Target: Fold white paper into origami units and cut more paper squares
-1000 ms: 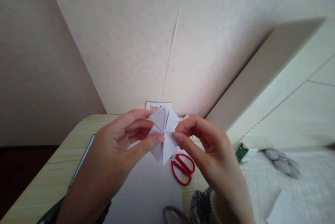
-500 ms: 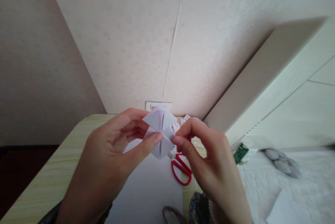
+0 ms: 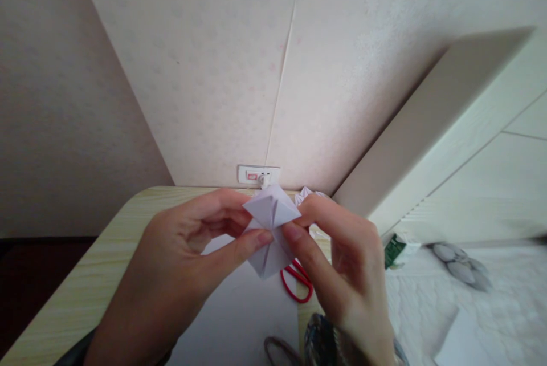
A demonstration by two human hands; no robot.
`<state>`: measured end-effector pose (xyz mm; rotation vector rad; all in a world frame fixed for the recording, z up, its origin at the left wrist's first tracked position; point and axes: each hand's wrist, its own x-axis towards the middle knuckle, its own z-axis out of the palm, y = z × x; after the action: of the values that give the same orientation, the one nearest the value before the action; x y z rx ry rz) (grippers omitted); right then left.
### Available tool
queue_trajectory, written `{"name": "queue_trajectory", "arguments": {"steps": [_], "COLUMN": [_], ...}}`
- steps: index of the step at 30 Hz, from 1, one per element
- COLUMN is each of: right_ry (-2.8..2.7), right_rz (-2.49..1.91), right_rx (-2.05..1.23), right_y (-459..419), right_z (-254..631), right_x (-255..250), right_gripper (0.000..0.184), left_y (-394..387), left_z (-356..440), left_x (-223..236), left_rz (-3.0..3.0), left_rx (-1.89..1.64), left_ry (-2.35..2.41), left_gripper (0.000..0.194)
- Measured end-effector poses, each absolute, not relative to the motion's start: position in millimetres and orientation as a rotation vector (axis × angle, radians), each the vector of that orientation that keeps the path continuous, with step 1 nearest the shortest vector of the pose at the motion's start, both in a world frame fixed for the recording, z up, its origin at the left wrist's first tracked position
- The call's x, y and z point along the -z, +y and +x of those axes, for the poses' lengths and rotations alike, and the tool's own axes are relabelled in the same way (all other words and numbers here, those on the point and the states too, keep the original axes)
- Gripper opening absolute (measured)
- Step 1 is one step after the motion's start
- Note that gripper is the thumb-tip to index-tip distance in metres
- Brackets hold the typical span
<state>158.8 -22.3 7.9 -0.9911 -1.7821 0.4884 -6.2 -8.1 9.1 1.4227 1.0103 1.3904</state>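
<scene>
A folded white paper piece (image 3: 273,209), with pointed flaps around a central crease, is held up above the table between both hands. My left hand (image 3: 200,252) pinches its left side, the thumb pressed near the centre. My right hand (image 3: 337,252) grips the right side, thumb in front and index finger behind. Below it, red-handled scissors (image 3: 298,283) lie partly hidden by the paper and my right hand. White sheet paper (image 3: 239,314) is spread under the hands.
More folded paper (image 3: 304,194) lies at the table's back edge by the wall. A wall socket (image 3: 252,175) holds a plug. The wooden table (image 3: 141,212) extends left. A brown loop (image 3: 280,349) lies in front; a green-and-white box (image 3: 394,250) sits on the white bedding (image 3: 419,309).
The folded paper has been turned and lowered slightly, so its upper flaps spread wider. My right thumb has moved inward to its centre, and the hand covers more of the scissors.
</scene>
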Motion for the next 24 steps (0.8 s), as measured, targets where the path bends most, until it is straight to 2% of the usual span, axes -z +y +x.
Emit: {"name": "queue_trajectory", "arguments": {"steps": [6,11,16,24], "right_ry": [-1.835,-1.825,-1.805,-1.855], "right_rz": [-0.925,-0.952,-0.971,-0.934], "right_rx": [-0.48,-0.454,-0.484,-0.471], "right_y": [-19.8,-18.9,-18.4,-16.1], "right_z": [161.6,162.2,161.5,162.3], "right_x": [-7.5,-5.3,-4.0,-8.7], "right_gripper": [0.025,0.037,0.038,0.034], "left_y": [-8.8,-10.8,-9.3,-9.4], "left_z": [-7.1,-5.7,-3.2,-6.2], "left_x": [-5.7,-5.7,-6.3,-6.5], "left_rz": [1.365,1.333,1.217,1.371], "left_rx": [-1.273,-1.193,-1.182,-1.295], "left_ry": [0.968,0.906,1.016,1.042], "left_gripper": [0.02,0.02,0.006,0.02]}}
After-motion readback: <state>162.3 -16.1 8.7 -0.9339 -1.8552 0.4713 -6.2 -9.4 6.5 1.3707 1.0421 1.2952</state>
